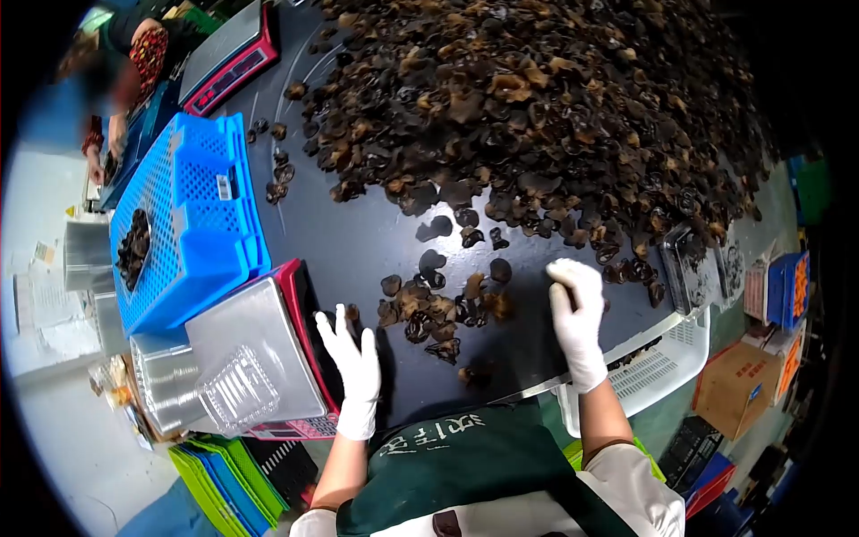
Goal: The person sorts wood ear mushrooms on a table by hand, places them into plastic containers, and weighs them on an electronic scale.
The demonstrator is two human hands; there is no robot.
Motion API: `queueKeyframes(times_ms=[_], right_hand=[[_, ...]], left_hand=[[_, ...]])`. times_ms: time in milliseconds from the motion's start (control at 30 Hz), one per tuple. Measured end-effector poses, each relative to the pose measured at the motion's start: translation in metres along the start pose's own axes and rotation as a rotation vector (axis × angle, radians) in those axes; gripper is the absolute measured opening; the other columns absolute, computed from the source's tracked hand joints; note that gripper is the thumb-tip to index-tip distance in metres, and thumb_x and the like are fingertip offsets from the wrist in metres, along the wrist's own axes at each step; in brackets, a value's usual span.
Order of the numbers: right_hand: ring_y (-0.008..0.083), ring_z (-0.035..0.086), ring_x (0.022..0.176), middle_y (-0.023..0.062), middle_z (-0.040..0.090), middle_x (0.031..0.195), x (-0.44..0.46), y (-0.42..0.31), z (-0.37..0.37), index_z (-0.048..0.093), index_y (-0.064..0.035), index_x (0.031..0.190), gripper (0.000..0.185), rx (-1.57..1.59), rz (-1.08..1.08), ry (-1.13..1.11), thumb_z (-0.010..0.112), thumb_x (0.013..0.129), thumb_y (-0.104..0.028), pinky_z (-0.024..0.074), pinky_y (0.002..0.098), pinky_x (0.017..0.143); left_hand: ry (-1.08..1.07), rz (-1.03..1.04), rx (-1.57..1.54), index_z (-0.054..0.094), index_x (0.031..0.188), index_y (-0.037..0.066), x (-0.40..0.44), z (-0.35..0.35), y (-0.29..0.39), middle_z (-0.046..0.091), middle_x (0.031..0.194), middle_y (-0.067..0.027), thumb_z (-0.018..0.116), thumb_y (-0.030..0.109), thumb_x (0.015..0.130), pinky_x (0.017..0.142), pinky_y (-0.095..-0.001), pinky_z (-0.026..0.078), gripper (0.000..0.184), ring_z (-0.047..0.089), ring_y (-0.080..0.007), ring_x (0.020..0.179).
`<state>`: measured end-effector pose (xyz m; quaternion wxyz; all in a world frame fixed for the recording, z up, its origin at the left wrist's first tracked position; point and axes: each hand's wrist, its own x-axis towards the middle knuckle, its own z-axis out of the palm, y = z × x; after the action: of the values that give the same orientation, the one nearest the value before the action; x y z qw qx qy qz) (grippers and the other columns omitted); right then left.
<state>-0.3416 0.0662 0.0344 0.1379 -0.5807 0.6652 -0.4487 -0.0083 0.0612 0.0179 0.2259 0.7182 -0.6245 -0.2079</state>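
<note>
My left hand (352, 362), in a white glove, is held with its fingers apart and nothing in it, beside the right edge of a red-rimmed scale (242, 345). A small cluster of wood ear mushrooms (429, 309) lies on the dark table (358, 242) between my hands. To the right of that cluster is my right hand (577, 313), also gloved, its fingers curled inward; whatever they may hold is hidden. One brown mushroom piece (499, 306) near it is blurred. An empty clear plastic container (240, 389) rests on the scale's plate.
A large heap of wood ears (537, 116) covers the table's far side. A blue crate (192, 215) stands left, near a second scale (231, 58). At right are a clear container (691, 268), a white basket (653, 371) and a cardboard box (738, 387). Another person's hands (107, 148) show upper left.
</note>
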Motion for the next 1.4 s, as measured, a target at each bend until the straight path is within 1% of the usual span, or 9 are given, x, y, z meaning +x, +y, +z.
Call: queueKeyframes(times_ms=[300, 733, 833, 900, 967, 1033, 1067, 1267, 1400], right_hand=[[0.0300, 0.051, 0.113, 0.0103, 0.058, 0.119, -0.026, -0.023, 0.033, 0.062, -0.0092, 0.116, 0.044, -0.167, -0.095, -0.270, 0.070, 0.073, -0.013, 0.0346, 0.0432, 0.101], [0.0249, 0.055, 0.096, 0.0050, 0.062, 0.102, 0.007, -0.087, 0.109, 0.065, -0.0099, 0.112, 0.037, -0.172, -0.422, -0.425, 0.066, 0.077, -0.019, 0.0394, 0.0416, 0.094], [0.0308, 0.065, 0.078, 0.0127, 0.068, 0.085, 0.025, -0.082, 0.074, 0.069, -0.0038, 0.091, 0.019, 0.357, -0.206, -0.375, 0.062, 0.074, -0.010, 0.0519, 0.0390, 0.072], [0.0277, 0.064, 0.090, 0.0121, 0.069, 0.096, 0.024, -0.067, 0.012, 0.069, -0.0035, 0.093, 0.023, 0.493, 0.100, -0.537, 0.059, 0.072, -0.007, 0.0499, 0.0378, 0.083], [0.0276, 0.063, 0.094, 0.0112, 0.069, 0.098, 0.021, -0.029, -0.056, 0.069, -0.0021, 0.103, 0.034, 0.492, 0.006, -0.843, 0.064, 0.070, -0.009, 0.0470, 0.0388, 0.091], [0.0256, 0.066, 0.082, 0.0119, 0.069, 0.096, 0.008, -0.012, -0.112, 0.067, -0.0015, 0.113, 0.043, 0.555, 0.408, -1.102, 0.073, 0.073, -0.014, 0.0509, 0.0359, 0.078], [0.0244, 0.065, 0.076, 0.0119, 0.069, 0.095, -0.004, -0.001, -0.120, 0.066, -0.0023, 0.115, 0.043, 0.510, 0.307, -1.035, 0.074, 0.074, -0.016, 0.0513, 0.0353, 0.072], [0.0308, 0.059, 0.106, 0.0132, 0.064, 0.113, -0.017, -0.014, -0.035, 0.066, -0.0077, 0.112, 0.035, -0.156, 0.011, -0.311, 0.069, 0.078, -0.013, 0.0462, 0.0397, 0.093], [0.0421, 0.031, 0.131, 0.0168, 0.044, 0.138, -0.017, -0.046, 0.031, 0.052, -0.0104, 0.130, 0.068, -0.256, -0.051, -0.542, 0.069, 0.073, -0.044, 0.0273, 0.0522, 0.104]], left_hand=[[-0.144, 0.160, -0.255, 0.051, 0.131, 0.003, -0.001, 0.029, 0.017, 0.047, 0.139, -0.0194, 0.050, 0.001, 0.089, 0.113, -0.0422, 0.028, 0.042, 0.041, -0.0336, 0.132], [-0.109, -0.053, -0.607, 0.042, 0.137, -0.002, -0.006, 0.031, 0.013, 0.045, 0.139, -0.0152, 0.043, -0.003, 0.093, 0.112, -0.0354, 0.030, 0.044, 0.043, -0.0249, 0.130], [-0.087, -0.048, -0.623, 0.042, 0.136, -0.002, 0.001, 0.027, 0.012, 0.045, 0.139, -0.0147, 0.043, -0.003, 0.093, 0.113, -0.0351, 0.030, 0.043, 0.043, -0.0242, 0.130], [-0.060, -0.035, -0.617, 0.043, 0.136, -0.002, 0.011, 0.022, 0.013, 0.045, 0.139, -0.0141, 0.043, -0.004, 0.093, 0.113, -0.0352, 0.029, 0.043, 0.042, -0.0239, 0.131], [-0.024, 0.017, -0.629, 0.046, 0.134, -0.002, 0.027, 0.024, 0.014, 0.047, 0.138, -0.0142, 0.043, -0.004, 0.093, 0.112, -0.0352, 0.031, 0.041, 0.044, -0.0240, 0.129], [-0.026, 0.076, -0.567, 0.051, 0.128, -0.002, 0.050, 0.019, 0.030, 0.051, 0.133, -0.0141, 0.045, -0.003, 0.093, 0.110, -0.0346, 0.034, 0.036, 0.047, -0.0239, 0.127], [-0.075, 0.094, -0.574, 0.056, 0.125, 0.001, 0.062, 0.024, 0.032, 0.052, 0.132, -0.0155, 0.048, 0.000, 0.093, 0.109, -0.0357, 0.035, 0.033, 0.048, -0.0263, 0.126], [-0.287, 0.563, 0.196, 0.059, 0.129, 0.021, 0.088, 0.051, 0.070, 0.032, 0.150, -0.0202, 0.067, 0.038, 0.078, 0.111, -0.0598, 0.021, 0.054, 0.029, -0.0478, 0.136], [-0.426, 0.515, 0.292, 0.060, 0.125, 0.021, 0.060, 0.031, 0.065, 0.031, 0.151, -0.0189, 0.069, 0.044, 0.076, 0.110, -0.0635, 0.017, 0.054, 0.025, -0.0465, 0.138]])
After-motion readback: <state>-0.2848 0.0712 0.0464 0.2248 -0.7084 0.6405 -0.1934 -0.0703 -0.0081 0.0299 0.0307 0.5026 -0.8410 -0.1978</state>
